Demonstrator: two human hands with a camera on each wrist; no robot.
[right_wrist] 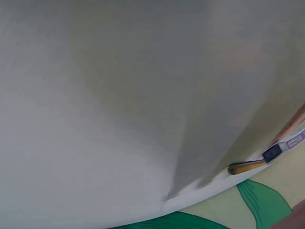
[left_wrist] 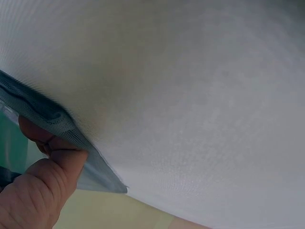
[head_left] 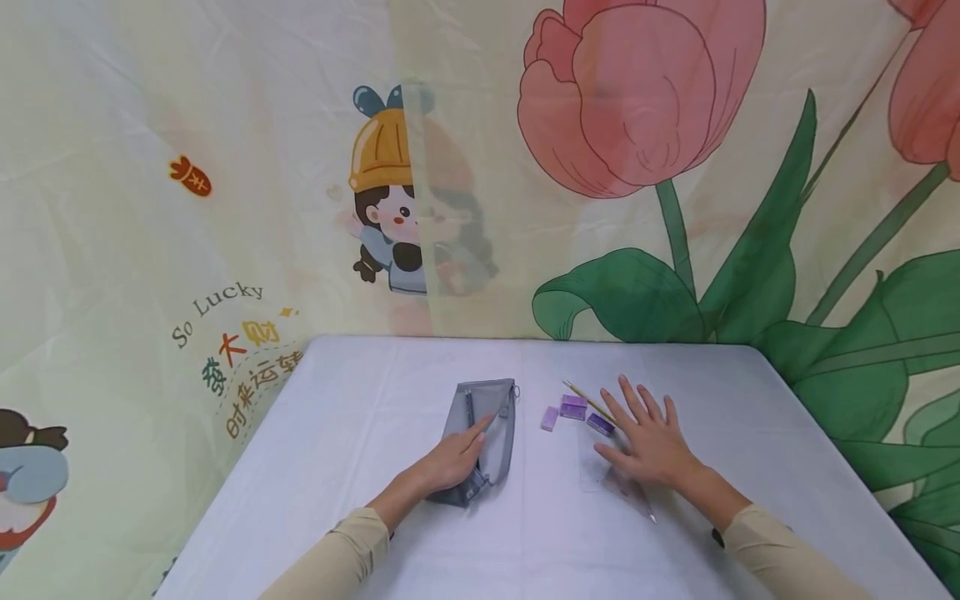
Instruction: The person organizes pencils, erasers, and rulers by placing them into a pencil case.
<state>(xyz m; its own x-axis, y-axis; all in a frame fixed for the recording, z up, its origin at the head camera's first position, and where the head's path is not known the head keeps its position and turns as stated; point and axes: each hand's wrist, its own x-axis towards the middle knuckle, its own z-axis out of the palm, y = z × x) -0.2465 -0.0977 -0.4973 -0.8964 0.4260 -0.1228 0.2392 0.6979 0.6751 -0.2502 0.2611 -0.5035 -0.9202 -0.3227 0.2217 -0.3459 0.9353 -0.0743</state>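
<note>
A grey mesh pencil case (head_left: pixel 498 454) lies on the table left of centre, a zipper along it. My left hand (head_left: pixel 453 458) is on it, index finger stretched along its top. In the left wrist view the thumb (left_wrist: pixel 52 176) and a bent finger grip the case's edge (left_wrist: pixel 102 174), which covers the fingertips. My right hand (head_left: pixel 652 442) spreads its fingers, holding nothing, over a clear flat sheet-like piece (head_left: pixel 592 471). By its fingertips lie a yellow pencil (head_left: pixel 577 390), a dark purple eraser (head_left: pixel 600 424) and lighter purple blocks (head_left: pixel 573 407).
A small light purple block (head_left: pixel 550 418) lies between the case and the other blocks. A thin pointed stick (head_left: pixel 649 508) shows below the right hand. The white table (head_left: pixel 337 433) ends at a printed cloth wall (head_left: pixel 465 50) behind.
</note>
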